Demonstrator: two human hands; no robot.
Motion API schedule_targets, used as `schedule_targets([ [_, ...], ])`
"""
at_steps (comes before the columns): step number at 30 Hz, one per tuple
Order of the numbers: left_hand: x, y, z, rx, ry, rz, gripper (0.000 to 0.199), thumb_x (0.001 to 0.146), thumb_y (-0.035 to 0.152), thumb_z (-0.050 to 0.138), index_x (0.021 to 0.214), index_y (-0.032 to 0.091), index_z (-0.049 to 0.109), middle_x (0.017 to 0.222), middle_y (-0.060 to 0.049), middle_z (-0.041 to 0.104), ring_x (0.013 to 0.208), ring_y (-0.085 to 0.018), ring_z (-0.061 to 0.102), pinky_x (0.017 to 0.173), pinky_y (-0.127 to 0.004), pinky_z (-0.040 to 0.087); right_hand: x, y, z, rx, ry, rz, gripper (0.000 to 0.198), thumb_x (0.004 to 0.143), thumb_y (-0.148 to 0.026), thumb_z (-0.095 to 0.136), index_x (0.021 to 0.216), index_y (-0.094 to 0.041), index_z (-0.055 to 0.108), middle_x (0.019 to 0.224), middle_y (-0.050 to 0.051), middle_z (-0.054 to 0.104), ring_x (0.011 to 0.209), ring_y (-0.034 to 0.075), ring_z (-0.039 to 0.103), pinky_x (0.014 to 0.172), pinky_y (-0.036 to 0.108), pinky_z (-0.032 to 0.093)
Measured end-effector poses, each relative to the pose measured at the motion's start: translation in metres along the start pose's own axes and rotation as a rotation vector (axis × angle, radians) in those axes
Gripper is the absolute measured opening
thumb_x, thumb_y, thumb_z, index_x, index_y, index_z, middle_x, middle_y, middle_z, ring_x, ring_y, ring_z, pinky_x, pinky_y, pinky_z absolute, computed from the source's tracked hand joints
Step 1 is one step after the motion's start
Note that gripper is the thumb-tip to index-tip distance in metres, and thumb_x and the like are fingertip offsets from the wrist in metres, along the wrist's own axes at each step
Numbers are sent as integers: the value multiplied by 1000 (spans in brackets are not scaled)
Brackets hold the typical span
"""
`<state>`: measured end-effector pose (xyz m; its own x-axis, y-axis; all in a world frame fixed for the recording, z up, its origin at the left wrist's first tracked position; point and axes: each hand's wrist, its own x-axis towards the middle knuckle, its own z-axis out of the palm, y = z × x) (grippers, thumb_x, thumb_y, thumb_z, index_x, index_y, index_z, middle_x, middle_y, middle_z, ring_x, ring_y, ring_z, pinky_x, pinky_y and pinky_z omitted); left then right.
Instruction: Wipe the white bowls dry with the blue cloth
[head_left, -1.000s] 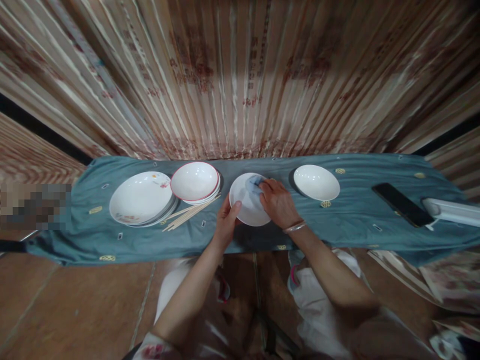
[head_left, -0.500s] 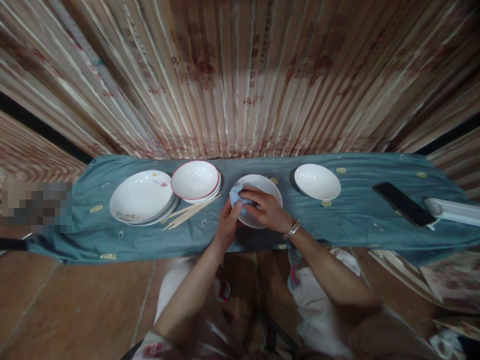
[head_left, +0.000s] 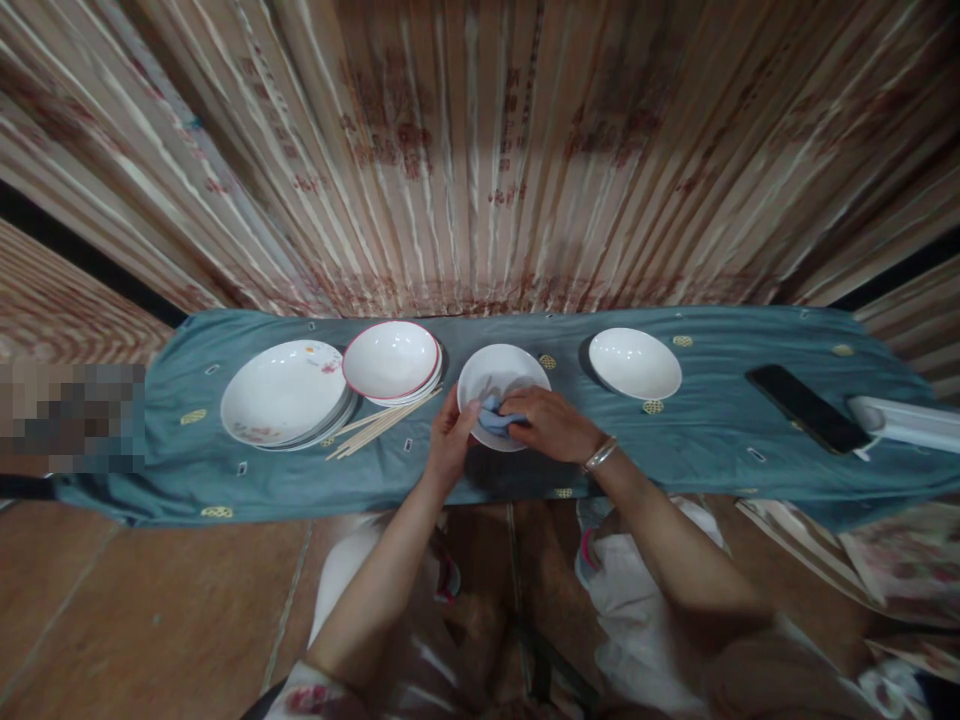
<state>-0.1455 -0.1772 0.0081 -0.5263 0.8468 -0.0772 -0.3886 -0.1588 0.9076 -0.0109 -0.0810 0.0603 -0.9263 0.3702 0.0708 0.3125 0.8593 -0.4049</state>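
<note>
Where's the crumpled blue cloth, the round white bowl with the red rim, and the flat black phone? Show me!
Crumpled blue cloth (head_left: 493,414): head view, on its folds.
Round white bowl with red rim (head_left: 390,361): head view, its bare inside.
Flat black phone (head_left: 808,408): head view, middle of its upper face.

A round white bowl (head_left: 502,362) is held at the centre of the view — its hollow turned up toward the viewer, its inside smooth and pale with soft grey shadows. A crumpled light-blue cloth (head_left: 492,416) is bunched inside, in the nearer half of the bowl — partly covered from sight.
</note>
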Motion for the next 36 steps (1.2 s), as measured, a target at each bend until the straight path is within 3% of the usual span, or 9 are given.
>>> schedule_targets([
  [3, -1, 1, 2, -3, -9, -9, 59, 70, 46, 76, 122, 22, 64, 120, -8, 69, 97, -22, 66, 80, -31, 54, 0, -2, 3, -197, 47, 98, 18, 85, -10, 54, 93, -13, 70, 101, 13, 68, 96, 25, 60, 91, 38, 47],
  [7, -3, 2, 6, 9, -13, -37, 55, 71, 45, 75, 121, 25, 65, 118, -5, 69, 101, -24, 66, 80, -33, 55, 4, 0, 9, -311, 188, 153, 26, 91, -10, 44, 97, -11, 69, 105, 15, 66, 102, 27, 57, 96, 41, 46],
  [13, -6, 4, 10, 14, 4, -91, 60, 68, 48, 75, 122, 25, 64, 108, -5, 73, 98, -26, 67, 75, -34, 57, 8, 10, 19, -214, 426, 121, 32, 93, -15, 41, 117, -13, 64, 123, 16, 61, 113, 28, 55, 103, 46, 44],
  [16, -8, 5, 12, -1, 5, -86, 60, 69, 48, 75, 122, 24, 64, 109, -6, 72, 101, -26, 66, 78, -34, 56, 9, 12, 24, -80, 468, 79, 37, 94, -19, 42, 126, -15, 58, 132, 14, 56, 123, 26, 52, 109, 46, 41],
  [22, -6, 1, 8, -8, -4, -53, 54, 71, 48, 73, 119, 24, 66, 111, -5, 72, 103, -24, 66, 86, -35, 54, 10, 5, 28, 226, 376, -50, 39, 93, -26, 46, 130, -18, 55, 145, 14, 46, 135, 24, 44, 114, 44, 35],
  [26, -3, -2, 3, 15, -5, 2, 52, 72, 51, 73, 115, 22, 68, 109, -5, 71, 106, -23, 64, 89, -33, 52, 10, -2, 22, 450, 275, -148, 33, 91, -27, 51, 121, -18, 61, 136, 12, 56, 130, 23, 49, 109, 39, 39],
  [28, -2, -2, 1, 26, -13, 24, 53, 71, 51, 73, 113, 21, 68, 106, -5, 72, 99, -22, 65, 83, -31, 53, 8, -5, 16, 526, 205, -134, 26, 90, -27, 53, 112, -18, 63, 122, 10, 64, 116, 21, 58, 99, 35, 45],
  [32, 1, 1, -3, 31, 5, 38, 52, 70, 50, 74, 112, 19, 69, 100, -5, 72, 75, -13, 63, 63, -23, 51, 3, -7, 3, 531, 53, -90, 15, 87, -29, 59, 89, -15, 64, 86, 3, 66, 78, 16, 61, 75, 27, 48],
  [36, 3, 5, -7, 22, 76, 57, 56, 70, 50, 74, 117, 20, 68, 98, -4, 72, 66, -12, 59, 56, -22, 48, -4, -9, -4, 391, 6, -126, 16, 83, -28, 68, 93, -16, 66, 94, 4, 69, 86, 18, 62, 80, 30, 48],
])
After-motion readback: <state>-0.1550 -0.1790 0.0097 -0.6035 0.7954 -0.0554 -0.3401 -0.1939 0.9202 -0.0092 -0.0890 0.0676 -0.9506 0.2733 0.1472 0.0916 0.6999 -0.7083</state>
